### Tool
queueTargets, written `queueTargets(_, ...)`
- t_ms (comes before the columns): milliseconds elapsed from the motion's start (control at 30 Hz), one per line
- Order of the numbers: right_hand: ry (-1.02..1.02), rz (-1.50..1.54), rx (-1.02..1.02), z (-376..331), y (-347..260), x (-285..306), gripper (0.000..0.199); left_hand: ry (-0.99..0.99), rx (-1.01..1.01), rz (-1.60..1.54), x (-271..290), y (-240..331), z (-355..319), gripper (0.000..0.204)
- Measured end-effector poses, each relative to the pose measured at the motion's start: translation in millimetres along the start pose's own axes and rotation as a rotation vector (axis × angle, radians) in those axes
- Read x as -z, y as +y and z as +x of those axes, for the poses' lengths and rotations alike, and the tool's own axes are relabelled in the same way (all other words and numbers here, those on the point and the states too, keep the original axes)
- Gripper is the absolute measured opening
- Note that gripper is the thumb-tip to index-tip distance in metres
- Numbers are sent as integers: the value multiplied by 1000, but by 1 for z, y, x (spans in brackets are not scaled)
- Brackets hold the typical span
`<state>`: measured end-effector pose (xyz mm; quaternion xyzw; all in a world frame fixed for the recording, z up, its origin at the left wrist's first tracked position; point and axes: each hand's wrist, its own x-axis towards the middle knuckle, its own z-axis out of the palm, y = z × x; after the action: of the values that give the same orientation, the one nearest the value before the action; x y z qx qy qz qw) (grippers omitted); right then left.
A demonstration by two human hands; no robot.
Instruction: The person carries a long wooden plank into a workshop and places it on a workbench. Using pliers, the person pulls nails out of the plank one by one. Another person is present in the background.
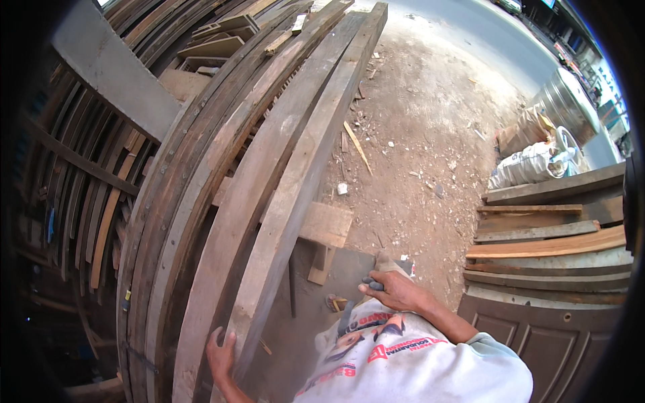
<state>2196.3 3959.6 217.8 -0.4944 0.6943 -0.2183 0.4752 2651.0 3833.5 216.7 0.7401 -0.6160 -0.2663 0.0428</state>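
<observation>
Two long, weathered wooden beams run away from me, side by side. My left hand (pixel 218 352) is at the near end of the right-hand wooden beam (pixel 295 181), its thumb along the top and its fingers curled at the left edge. To the left of that edge lies the second wooden beam (pixel 232 221). In front of my shirt, my right hand (pixel 398 291) is closed round a dark grey object (pixel 371 283). Only a short rounded part of it shows, so its kind cannot be told.
More planks (pixel 144 269) stand in stacks at the left, beside a grey post (pixel 114 67). A short wooden block (pixel 326 225) juts out under the beams. At right are stacked boards (pixel 547 245), a brown panelled door (pixel 537 336), white sacks (pixel 527 164) and a metal drum (pixel 568 104). Chips litter the dirt ground (pixel 423 121).
</observation>
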Motion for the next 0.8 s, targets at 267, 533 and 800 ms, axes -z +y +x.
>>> queueTargets(267, -80, -120, 134, 15, 49, 95, 55, 408, -279, -48, -43, 171, 9, 51)
queueTargets(533, 176, -126, -74, -10, 135, 222, 53, 405, -511, 16, -120, 343, 55, 53)
queueTargets(800, 298, -7, -325, -20, 162, 282, 47, 335, -594, -128, -161, 463, 86, 55)
